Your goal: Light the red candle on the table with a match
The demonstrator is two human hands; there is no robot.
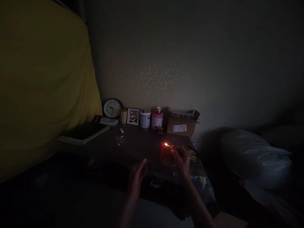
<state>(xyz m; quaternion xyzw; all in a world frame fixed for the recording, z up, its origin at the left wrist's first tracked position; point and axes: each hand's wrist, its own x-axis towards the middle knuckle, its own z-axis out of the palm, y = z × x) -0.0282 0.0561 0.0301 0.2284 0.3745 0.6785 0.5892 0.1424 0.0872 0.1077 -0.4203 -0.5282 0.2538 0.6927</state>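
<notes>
My right hand [181, 160] pinches a burning match [169, 145] between thumb and fingers. Its flame glows at the left end, close beside the top of a red candle [162, 151]. The candle stands upright on a dark round dish [167, 161]; in this dim light I cannot tell whether its wick burns. Behind my right hand, a second round dish [197, 159] holds many loose matchsticks [191, 154]. My left hand [137, 176] hovers lower left of the candle, fingers loosely bent and apart, with nothing visible in it.
Along the wall stand a clock [112, 108], a framed panda picture [133, 117], a white canister [145, 119], a pink-lidded canister [157, 120] and an open cardboard box [181, 125]. A large book [84, 134] lies left, by a yellow curtain [47, 79]. Plastic bags [254, 155] bulge at right.
</notes>
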